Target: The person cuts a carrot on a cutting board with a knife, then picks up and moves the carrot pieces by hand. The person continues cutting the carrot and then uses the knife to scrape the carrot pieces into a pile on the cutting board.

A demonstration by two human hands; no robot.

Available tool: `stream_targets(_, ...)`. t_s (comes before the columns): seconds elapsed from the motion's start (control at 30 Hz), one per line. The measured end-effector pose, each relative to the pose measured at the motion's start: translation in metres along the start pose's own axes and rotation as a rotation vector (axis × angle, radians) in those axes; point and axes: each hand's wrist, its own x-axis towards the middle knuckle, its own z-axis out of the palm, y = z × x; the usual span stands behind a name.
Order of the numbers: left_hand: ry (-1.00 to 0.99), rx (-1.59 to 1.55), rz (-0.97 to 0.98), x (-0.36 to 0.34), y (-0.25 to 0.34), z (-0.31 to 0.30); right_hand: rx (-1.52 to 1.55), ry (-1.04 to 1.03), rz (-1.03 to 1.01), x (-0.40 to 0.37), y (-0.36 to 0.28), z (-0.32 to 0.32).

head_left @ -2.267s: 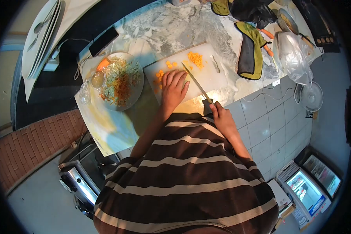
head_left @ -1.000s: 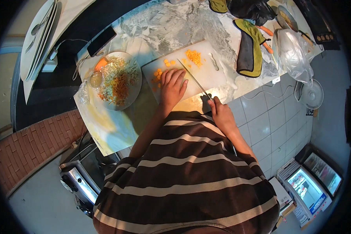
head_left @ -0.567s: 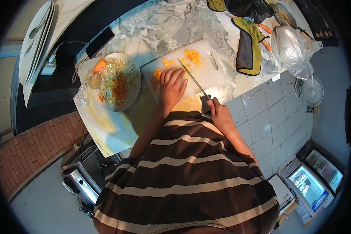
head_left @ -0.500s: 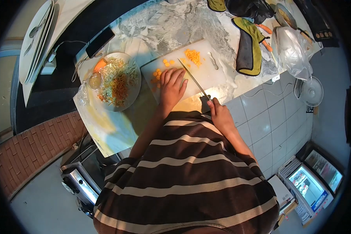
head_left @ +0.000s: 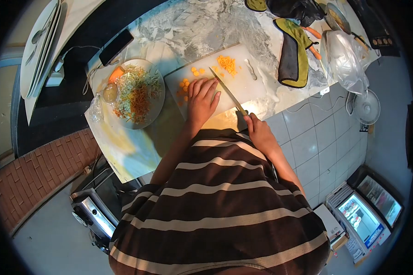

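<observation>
My right hand [head_left: 260, 132] is closed around the handle of a knife [head_left: 228, 90]. Its long blade slants up and left across the white cutting board [head_left: 236, 97]. Just left of the blade, my left hand [head_left: 202, 103] rests on the board with fingers bent and close together. Under its fingertips is a carrot piece, mostly hidden. Diced carrot [head_left: 226, 65] lies in a heap beyond the blade. Round carrot slices [head_left: 184, 84] sit left of my left hand, and a few more slices [head_left: 197, 71] lie above it.
Left of the board stands a plate [head_left: 159, 101] of shredded vegetables [head_left: 135, 89] with a carrot chunk [head_left: 116, 74]. A phone [head_left: 116, 47] lies behind it. Rightward are a green-and-grey cloth [head_left: 293, 59], whole carrots [head_left: 315, 52], a clear plastic bag [head_left: 348, 59] and a pan [head_left: 336, 19].
The knife blade has tilted slightly, showing more of its side near the handle. My left hand stays in nearly the same place on the board. The view has shifted a little.
</observation>
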Motion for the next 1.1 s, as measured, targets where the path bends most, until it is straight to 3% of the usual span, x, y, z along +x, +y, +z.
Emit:
stream_targets(0.1,0.002,-0.005,0.019,0.001,-0.001,0.000,0.034,0.055,-0.111,0.003,0.010,0.002)
stream_targets(0.4,0.003,0.015,0.022,0.000,0.000,0.000,-0.232,0.122,-0.019,-0.005,-0.004,0.008)
stream_targets(1.1,0.015,-0.003,0.011,0.000,-0.002,0.001,-0.025,0.119,-0.069,-0.010,0.003,0.007)
